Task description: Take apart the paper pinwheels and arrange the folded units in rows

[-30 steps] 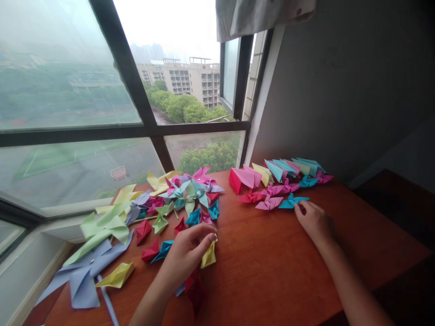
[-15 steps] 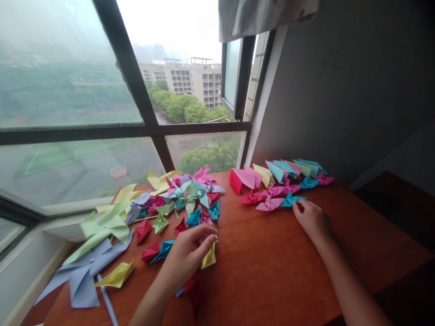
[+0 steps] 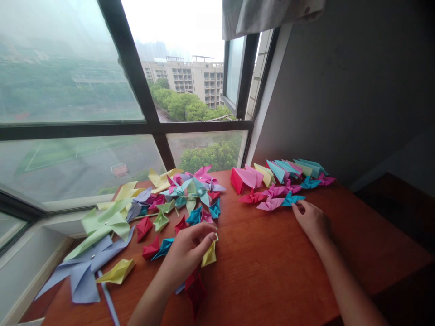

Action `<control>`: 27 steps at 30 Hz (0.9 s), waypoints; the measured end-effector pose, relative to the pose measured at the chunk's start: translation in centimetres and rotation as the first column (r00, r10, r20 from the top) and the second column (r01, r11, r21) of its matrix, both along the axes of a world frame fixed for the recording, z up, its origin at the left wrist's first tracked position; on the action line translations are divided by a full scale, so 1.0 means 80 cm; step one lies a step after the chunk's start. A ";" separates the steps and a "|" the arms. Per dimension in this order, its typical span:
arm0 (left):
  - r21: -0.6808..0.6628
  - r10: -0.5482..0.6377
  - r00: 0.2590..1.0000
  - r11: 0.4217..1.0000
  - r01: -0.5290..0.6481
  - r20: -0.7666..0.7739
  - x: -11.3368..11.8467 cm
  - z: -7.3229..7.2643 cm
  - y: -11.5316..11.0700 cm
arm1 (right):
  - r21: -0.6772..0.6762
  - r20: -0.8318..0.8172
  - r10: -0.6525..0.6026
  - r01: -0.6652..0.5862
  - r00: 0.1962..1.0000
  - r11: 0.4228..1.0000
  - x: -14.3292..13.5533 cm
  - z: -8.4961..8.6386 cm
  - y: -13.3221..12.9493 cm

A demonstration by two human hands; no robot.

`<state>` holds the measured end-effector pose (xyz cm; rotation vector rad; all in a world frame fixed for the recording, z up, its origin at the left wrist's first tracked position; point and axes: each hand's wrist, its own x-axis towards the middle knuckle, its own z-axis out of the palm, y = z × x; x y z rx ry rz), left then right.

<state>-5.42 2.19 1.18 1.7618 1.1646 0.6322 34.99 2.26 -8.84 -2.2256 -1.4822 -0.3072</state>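
On the brown table, my right hand has its fingertips pinched at the right end of a blue paper crane. Beside that crane lie a pink crane and a red crane. My left hand is curled above several folded paper pieces; whether its thumb and fingers hold anything is hidden. A yellow paper piece shows just under its fingertips. Left of it are a blue piece and a red one. A dark red piece lies below the wrist.
Paper pinwheels, among them a large lavender one and a green one, cover the table's left side. Folded paper planes stand in a row at the back right, near the wall. A window rises behind the table.
The view has shifted very slightly. Both hands keep nearly the same places and poses, and the blue crane stays at my right fingertips.
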 end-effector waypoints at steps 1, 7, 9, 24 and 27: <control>0.001 0.001 1.000 1.000 -0.001 0.001 0.000 0.000 0.000 | -0.006 -0.008 -0.007 0.007 1.000 1.000 0.000 -0.001 -0.001; -0.001 0.001 1.000 1.000 -0.001 0.020 0.000 -0.001 0.001 | -0.018 -0.015 -0.005 0.005 1.000 1.000 0.003 -0.005 -0.002; 0.004 -0.002 1.000 1.000 0.001 0.021 0.000 -0.002 0.001 | -0.018 -0.006 0.005 -0.006 1.000 1.000 0.002 -0.004 -0.002; 0.003 0.020 0.997 1.000 -0.020 0.069 -0.003 -0.001 0.001 | 0.147 0.018 0.000 -0.003 1.000 0.989 -0.011 0.011 -0.009; 0.002 0.033 0.994 0.999 -0.034 0.104 -0.005 0.002 0.001 | 0.313 0.002 0.035 -0.034 0.999 0.949 -0.036 0.029 -0.013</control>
